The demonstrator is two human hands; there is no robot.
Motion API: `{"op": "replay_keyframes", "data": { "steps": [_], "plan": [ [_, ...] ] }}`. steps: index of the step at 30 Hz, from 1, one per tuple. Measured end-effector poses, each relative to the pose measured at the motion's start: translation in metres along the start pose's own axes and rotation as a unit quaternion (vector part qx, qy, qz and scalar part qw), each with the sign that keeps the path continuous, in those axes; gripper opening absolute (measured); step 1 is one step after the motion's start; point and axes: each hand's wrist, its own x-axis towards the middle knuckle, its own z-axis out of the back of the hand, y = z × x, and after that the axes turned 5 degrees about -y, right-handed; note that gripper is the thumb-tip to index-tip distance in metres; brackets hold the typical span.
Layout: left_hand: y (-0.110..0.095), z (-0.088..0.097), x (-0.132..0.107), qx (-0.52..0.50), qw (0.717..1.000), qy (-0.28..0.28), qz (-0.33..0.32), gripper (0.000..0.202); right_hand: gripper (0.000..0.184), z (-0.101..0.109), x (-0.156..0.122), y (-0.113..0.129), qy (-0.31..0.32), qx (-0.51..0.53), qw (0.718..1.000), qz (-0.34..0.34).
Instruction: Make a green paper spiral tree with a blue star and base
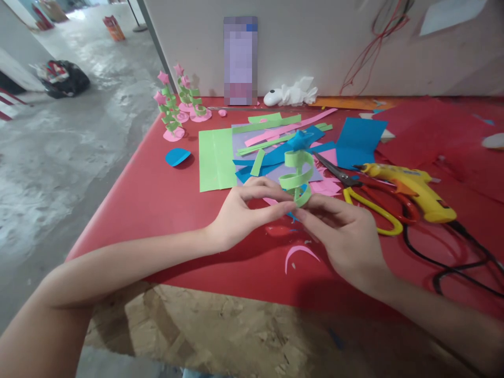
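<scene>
Between my two hands stands a paper flower [298,176] with a curled green spiral stem and a blue star on top. My left hand [252,207] pinches the bottom of the green spiral from the left. From the right, my right hand [342,231] closes its thumb and fingers on the same lower end. The fingertips of both hands nearly meet there, hiding the flower's base. Off to the left lies a blue paper disc [178,157], curved up at its edge. Several finished pink star flowers [173,113] on pink round bases stand at the table's back left corner.
Behind my hands lie green card [216,160], pink strips [291,127] and folded blue paper [360,142]. Scissors [374,210] and a yellow glue gun [413,189] with a black cord [433,268] lie right. A phone-like panel [240,63] leans on the wall. A pink offcut [301,251] lies near.
</scene>
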Motion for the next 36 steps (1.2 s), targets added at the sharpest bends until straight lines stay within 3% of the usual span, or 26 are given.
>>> {"op": "replay_keyframes", "data": {
  "steps": [9, 36],
  "plan": [
    [0.0001, -0.0012, 0.0007, -0.012, 1.0, -0.017, 0.012, 0.003, 0.018, -0.0012, 0.0004, 0.0008, 0.008, 0.033, 0.999, -0.027],
    [0.0006, -0.0019, -0.0009, -0.06, 0.998, -0.013, 0.015, 0.005, 0.012, -0.0017, -0.0029, -0.0026, -0.017, -0.013, 0.998, 0.053]
  ]
}}
